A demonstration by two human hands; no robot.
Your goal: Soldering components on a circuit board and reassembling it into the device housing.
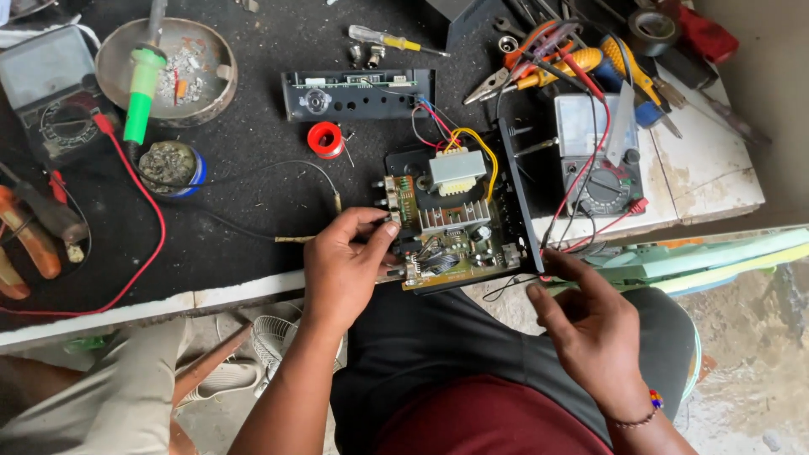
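i count one open circuit board (pixel 447 227) at the front edge of the worktop (pixel 244 152), just over my lap. it sits in a black tray-like case with one tall black panel standing along its right side. on the board i see one pale boxy transformer, one ribbed silver heat sink below it, several small dark round parts, and red, blue and yellow wires looping off its top.

my left hand (pixel 341 265) has its grip closed on the board's left edge, thumb and fingers pinching it. my right hand (pixel 590 324) hovers just right of the board's lower corner, its grip loose and open, fingertips touching thin black wires (pixel 514 285) that trail from it.

around it i count two meters: one dark meter (pixel 50 93) at far left, one pale meter (pixel 594 152) at right with red leads. there is one green-handled soldering iron (pixel 141 84) resting across one round metal dish (pixel 168 67), one small tin (pixel 171 167), one red solder spool (pixel 324 139), one long black panel (pixel 358 94) and one yellow screwdriver (pixel 392 40).
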